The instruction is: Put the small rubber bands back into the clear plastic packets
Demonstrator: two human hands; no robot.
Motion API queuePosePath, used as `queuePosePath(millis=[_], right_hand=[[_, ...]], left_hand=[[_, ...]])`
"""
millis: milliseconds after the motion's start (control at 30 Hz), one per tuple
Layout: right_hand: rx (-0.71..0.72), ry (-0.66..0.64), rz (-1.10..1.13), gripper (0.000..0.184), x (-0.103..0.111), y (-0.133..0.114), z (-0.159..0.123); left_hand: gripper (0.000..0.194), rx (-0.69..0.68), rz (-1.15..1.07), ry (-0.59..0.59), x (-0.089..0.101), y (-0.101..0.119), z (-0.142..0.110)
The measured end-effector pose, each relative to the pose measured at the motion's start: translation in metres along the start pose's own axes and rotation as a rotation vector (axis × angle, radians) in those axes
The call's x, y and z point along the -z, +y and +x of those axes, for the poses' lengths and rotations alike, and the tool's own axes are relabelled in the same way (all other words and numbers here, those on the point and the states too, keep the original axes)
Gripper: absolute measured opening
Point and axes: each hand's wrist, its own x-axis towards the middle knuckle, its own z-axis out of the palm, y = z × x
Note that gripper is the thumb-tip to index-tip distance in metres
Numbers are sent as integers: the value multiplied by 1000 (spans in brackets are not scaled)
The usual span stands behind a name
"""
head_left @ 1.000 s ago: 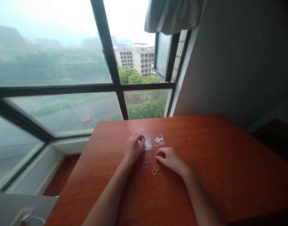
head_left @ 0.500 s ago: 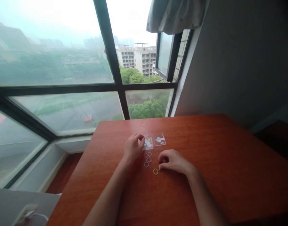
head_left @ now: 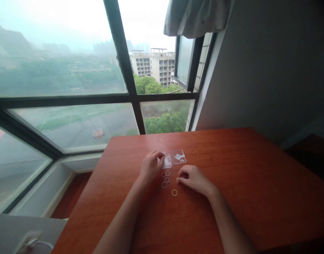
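My left hand (head_left: 151,165) is curled over the left side of a small clear plastic box (head_left: 168,165). Its thumb and fingertips come close together there, and whatever they pinch is too small to make out. A few rings show inside the box. Between the thumb and fingers of my right hand (head_left: 192,178) is a small pale yellow ring (head_left: 177,180), seen nearly edge-on above the table. Just in front of that hand lies a yellow ring (head_left: 174,193). Several pinkish-purple and pale rings (head_left: 166,180) form a cluster between the hands.
The box's transparent lid (head_left: 179,157) lies open to its right, with a white shape on it. Everything rests on a reddish-brown wooden table (head_left: 225,155). Large windows (head_left: 98,100) run along the far and left sides, and a grey wall (head_left: 252,81) stands to the right.
My right hand has lifted slightly forward and left with its ring, away from the yellow ring on the table. My left fingers have shifted a little rightward over the box.
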Motion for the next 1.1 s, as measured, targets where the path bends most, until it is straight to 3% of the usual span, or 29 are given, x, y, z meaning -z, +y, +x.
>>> queuePosePath(millis=[333, 700, 867, 1100], right_hand=[[56, 260, 45, 11, 0, -8, 7], [44, 335, 69, 12, -1, -13, 8], [36, 329, 95, 9, -3, -12, 7], [5, 276, 60, 7, -7, -4, 8]], left_hand=[[13, -171, -273, -302, 0, 21, -3], [12, -135, -371, -346, 4, 25, -3], [10, -150, -336, -268, -3, 21, -3], [9, 49, -175, 116, -5, -5, 3]])
